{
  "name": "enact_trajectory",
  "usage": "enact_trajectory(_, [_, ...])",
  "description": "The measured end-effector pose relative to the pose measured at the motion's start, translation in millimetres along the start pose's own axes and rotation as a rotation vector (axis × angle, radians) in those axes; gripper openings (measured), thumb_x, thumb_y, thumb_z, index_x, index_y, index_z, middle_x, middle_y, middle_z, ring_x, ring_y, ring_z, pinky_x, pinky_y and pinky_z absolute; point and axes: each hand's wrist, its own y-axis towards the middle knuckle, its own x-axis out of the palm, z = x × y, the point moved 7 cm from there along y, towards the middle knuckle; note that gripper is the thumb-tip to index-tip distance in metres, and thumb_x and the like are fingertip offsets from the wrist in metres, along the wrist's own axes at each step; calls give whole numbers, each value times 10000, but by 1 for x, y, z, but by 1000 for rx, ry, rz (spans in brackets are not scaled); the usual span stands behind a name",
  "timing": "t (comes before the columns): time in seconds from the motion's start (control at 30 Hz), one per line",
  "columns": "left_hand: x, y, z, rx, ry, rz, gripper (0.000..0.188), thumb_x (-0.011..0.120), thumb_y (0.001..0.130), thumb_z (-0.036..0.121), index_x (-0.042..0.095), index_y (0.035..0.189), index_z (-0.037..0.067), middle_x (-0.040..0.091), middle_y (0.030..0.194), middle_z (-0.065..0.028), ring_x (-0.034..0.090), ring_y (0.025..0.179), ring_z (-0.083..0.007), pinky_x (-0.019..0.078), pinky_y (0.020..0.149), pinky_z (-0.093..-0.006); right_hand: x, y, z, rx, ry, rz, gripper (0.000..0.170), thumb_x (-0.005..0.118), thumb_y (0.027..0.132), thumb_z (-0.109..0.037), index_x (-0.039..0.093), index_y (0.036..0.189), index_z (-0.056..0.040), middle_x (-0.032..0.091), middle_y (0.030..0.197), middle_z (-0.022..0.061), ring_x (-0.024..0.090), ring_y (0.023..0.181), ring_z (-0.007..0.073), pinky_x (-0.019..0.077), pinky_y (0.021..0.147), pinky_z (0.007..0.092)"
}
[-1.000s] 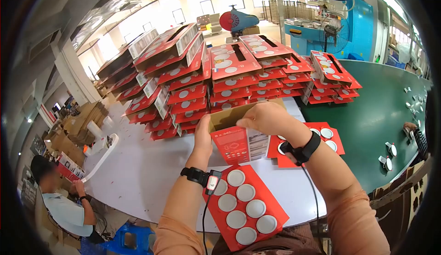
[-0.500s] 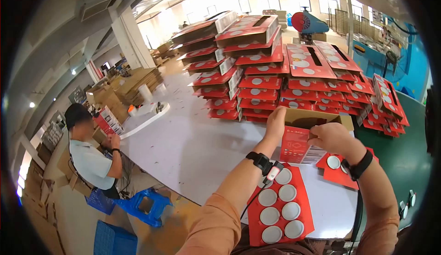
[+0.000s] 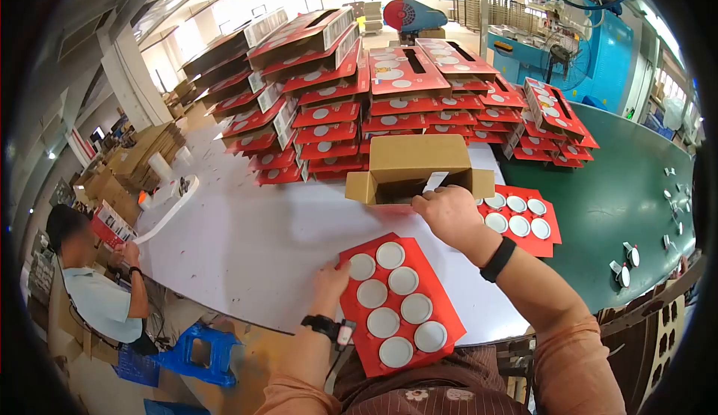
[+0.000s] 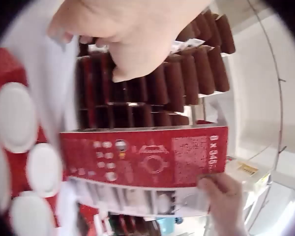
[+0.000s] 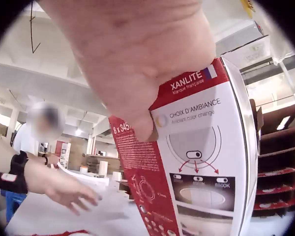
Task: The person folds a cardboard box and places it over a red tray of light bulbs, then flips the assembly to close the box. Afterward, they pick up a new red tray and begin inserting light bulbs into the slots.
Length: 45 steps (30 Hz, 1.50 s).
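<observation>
An open-topped cardboard box, its flaps spread, stands on the white table. My right hand grips its near top edge, thumb outside in the right wrist view. Red and white printed sides of the box show "XANLITE" there. Beside the left edge of a red card holding several round white discs is my left hand. The left wrist view has that hand with thumb and fingers apart, nothing between them; in the right wrist view its fingers are stretched out.
Stacks of red printed cartons fill the back of the table. Another red card with white discs lies at the right. A green table holds small loose parts. At the left sits another person, near a blue stool.
My left hand has left the box and come down to the card's left edge. The box now faces me with flaps spread; my right hand stays on it. The head view swung left, then back.
</observation>
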Motion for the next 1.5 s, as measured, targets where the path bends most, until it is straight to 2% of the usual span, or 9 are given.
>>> enact_trajectory(0.2, [8, -51, -7, 47, 102, -40, 596, 472, 830, 562, 680, 928, 13, 652, 946, -253, 623, 946, -389, 475, 805, -478, 42, -23, -7, 115, -38, -28, 178, 531, 786, -151, 662, 904, -130, 664, 880, 61, 644, 822, 239, 506, 731, 366])
enact_trajectory(0.33, [24, -78, -31, -90, -267, -135, 700, 560, 764, 635, 673, 925, -37, 654, 920, -268, 643, 891, -376, 497, 762, -461, 64, -28, -19, 56, -5, -8, 45, 587, 740, -146, 608, 756, -110, 616, 733, 72, 630, 709, 240, 508, 624, 360])
enact_trajectory(0.5, [13, -116, -10, 9, 37, -65, 606, 595, 777, 530, 658, 974, -40, 633, 1031, -259, 599, 1019, -375, 478, 867, -446, 74, -39, -37, 99, 146, -24, 157, 686, 734, -179, 589, 749, -57, 622, 753, 127, 615, 707, 314, 487, 625, 420])
enact_trajectory(0.77, [21, -134, -24, -30, -117, -231, 574, 640, 770, 497, 653, 983, -36, 660, 998, -220, 639, 917, -361, 510, 773, -417, 62, -34, -36, 87, 149, -40, 110, 618, 764, -191, 624, 809, -91, 645, 785, 112, 642, 747, 291, 513, 636, 416])
enact_trajectory(0.8, [24, -160, -29, 81, -785, -330, 622, 567, 809, 564, 652, 1014, -17, 665, 992, -219, 647, 899, -362, 507, 752, -403, 71, -35, -28, 161, 100, -151, 138, 553, 793, -196, 642, 862, -116, 650, 796, 106, 646, 756, 286, 515, 634, 426])
enact_trajectory(0.9, [17, -193, -48, -62, -177, -424, 745, 501, 807, 645, 638, 1036, -51, 658, 974, -244, 638, 971, -333, 491, 773, -407, 67, -44, -21, 134, 90, -114, 150, 533, 802, -190, 650, 873, -128, 656, 835, 94, 649, 793, 275, 523, 642, 404])
enact_trajectory(1.03, [62, -205, -66, -336, -666, -431, 608, 683, 802, 410, 540, 1173, -51, 608, 1145, -147, 598, 990, -200, 474, 825, -348, 69, -47, -18, 149, 135, -128, 111, 610, 788, -227, 649, 817, -127, 651, 825, 67, 646, 787, 254, 519, 660, 380])
enact_trajectory(1.2, [74, -198, -58, -211, -1240, -542, 341, 602, 886, 131, 533, 1175, -36, 606, 1152, -127, 602, 1020, -194, 503, 869, -341, 62, -41, -19, 140, 151, -120, 133, 629, 798, -251, 651, 808, -120, 651, 821, 61, 645, 781, 250, 515, 658, 376])
enact_trajectory(1.5, [-41, -187, -143, -243, -1086, -517, 354, 562, 909, 137, 514, 1205, -50, 612, 1148, -127, 618, 1000, -210, 516, 864, -352, 101, -47, -46, 168, 181, -156, 148, 624, 814, -248, 659, 853, -110, 660, 853, 80, 654, 779, 262, 516, 669, 377])
